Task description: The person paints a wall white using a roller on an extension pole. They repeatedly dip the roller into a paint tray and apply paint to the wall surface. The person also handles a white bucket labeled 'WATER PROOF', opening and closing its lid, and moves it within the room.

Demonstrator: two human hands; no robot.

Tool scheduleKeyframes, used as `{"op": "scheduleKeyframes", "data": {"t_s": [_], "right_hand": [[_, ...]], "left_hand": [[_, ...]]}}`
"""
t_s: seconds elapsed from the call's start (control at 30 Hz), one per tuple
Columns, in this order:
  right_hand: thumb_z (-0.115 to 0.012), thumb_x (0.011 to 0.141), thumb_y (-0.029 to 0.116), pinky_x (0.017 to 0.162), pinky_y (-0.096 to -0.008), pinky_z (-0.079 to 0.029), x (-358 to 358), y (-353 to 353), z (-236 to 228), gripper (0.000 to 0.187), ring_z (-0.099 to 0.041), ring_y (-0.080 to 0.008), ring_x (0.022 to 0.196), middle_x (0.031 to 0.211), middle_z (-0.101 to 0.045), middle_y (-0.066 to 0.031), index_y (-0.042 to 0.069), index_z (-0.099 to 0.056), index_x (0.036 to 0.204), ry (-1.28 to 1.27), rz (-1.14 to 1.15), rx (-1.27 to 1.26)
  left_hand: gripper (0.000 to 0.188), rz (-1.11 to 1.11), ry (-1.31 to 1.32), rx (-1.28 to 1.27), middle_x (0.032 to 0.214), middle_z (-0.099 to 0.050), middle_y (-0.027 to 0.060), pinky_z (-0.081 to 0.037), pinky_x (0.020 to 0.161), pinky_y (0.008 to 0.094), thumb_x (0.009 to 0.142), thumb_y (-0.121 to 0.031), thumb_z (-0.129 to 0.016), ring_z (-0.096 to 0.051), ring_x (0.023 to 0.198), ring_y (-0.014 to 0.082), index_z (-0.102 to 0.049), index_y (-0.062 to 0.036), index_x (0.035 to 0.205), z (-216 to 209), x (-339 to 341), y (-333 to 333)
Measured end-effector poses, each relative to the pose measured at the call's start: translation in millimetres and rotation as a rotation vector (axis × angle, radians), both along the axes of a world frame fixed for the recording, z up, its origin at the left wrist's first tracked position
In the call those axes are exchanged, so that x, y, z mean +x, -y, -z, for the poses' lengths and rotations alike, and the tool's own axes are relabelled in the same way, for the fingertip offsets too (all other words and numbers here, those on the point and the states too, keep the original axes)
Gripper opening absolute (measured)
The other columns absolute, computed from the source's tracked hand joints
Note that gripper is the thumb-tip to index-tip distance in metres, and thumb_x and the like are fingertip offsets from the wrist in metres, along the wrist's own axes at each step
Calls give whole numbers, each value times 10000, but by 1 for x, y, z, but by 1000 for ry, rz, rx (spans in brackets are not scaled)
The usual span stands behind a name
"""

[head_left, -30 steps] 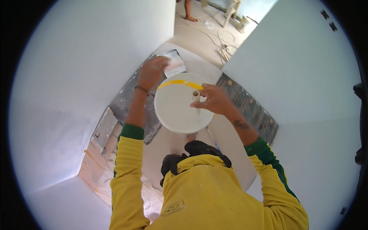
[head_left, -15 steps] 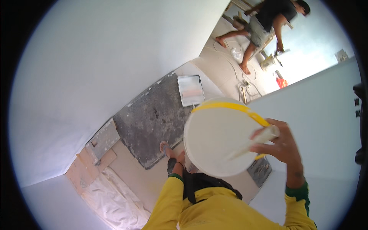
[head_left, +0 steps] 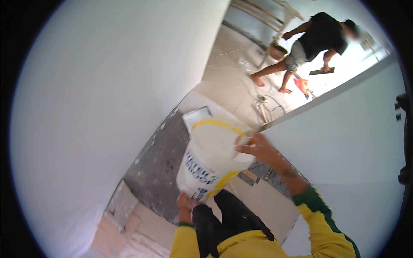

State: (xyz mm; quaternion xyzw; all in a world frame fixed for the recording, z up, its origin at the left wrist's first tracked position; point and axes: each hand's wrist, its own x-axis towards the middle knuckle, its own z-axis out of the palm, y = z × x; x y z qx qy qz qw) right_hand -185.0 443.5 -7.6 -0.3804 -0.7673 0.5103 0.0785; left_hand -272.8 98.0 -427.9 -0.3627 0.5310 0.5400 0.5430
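A white plastic bucket with yellow bands and dark blue print is tilted in front of my legs, its pale round top facing up. My right hand is closed at the far right of the rim, round a pale tube-shaped piece that looks like the bucket's handle grip. Low on the bucket's side, near its base, my left hand presses its fingers against it; the fingers are partly hidden. Whether the top is a lid or the contents, I cannot tell.
A dark grey board lies along the left wall, with a white paint tray behind the bucket. Beyond the wall's edge a person bends with a trowel. Cables and an orange-red bag lie nearby.
The bucket has moved left and tipped, so its printed side shows. My right hand moved left with it, and my left hand is now at its base. The other person has shifted.
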Motion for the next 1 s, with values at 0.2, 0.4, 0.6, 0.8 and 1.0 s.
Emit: {"op": "scheduleKeyframes", "data": {"t_s": [0.2, 0.4, 0.6, 0.8, 1.0], "right_hand": [[-779, 804, 305, 719, -275, -432, -54, -94, 222, 269, -542, -139, 793, 858, -594, -18, 105, -691, 961, 79, -63, -61], [-804, 754, 305, 661, -315, -436, -7, -125, 326, 333, -537, -189, 725, 793, -553, -62, 76, -699, 973, -156, -72, -124], [-821, 735, 295, 630, -319, -433, -51, -248, 420, 358, -539, -197, 708, 773, -546, -61, 64, -697, 979, -384, 0, -113], [-788, 754, 351, 620, -306, -410, -98, -343, 529, 365, -528, -174, 703, 768, -588, -72, 49, -700, 942, -265, 111, -284], [-760, 809, 327, 767, -296, -425, -101, -413, 564, 310, -574, -152, 831, 878, -676, -53, 58, -724, 956, -314, 130, -595]], "left_hand": [[204, -133, -117, -5, 1007, -651, 61, -493, 691, 430, 924, -217, -597, -638, 895, 250, -585, -70, 1064, 32, -78, -14], [254, -84, -199, -321, 1020, -626, 76, -514, 807, 496, 961, -231, -570, -601, 915, 239, -575, -41, 1130, 38, -44, -19], [190, 6, -273, -303, 929, -622, 11, -495, 780, 436, 916, -206, -602, -576, 807, 169, -589, -95, 1069, 82, -97, -132], [142, 183, -259, -311, 869, -597, 0, -504, 800, 399, 932, -171, -572, -540, 754, 130, -584, -98, 1053, 107, -158, -217], [168, 210, -309, -392, 818, -574, -6, -494, 776, 378, 933, -229, -619, -540, 741, 133, -570, -100, 1030, 83, -159, -300]]}}
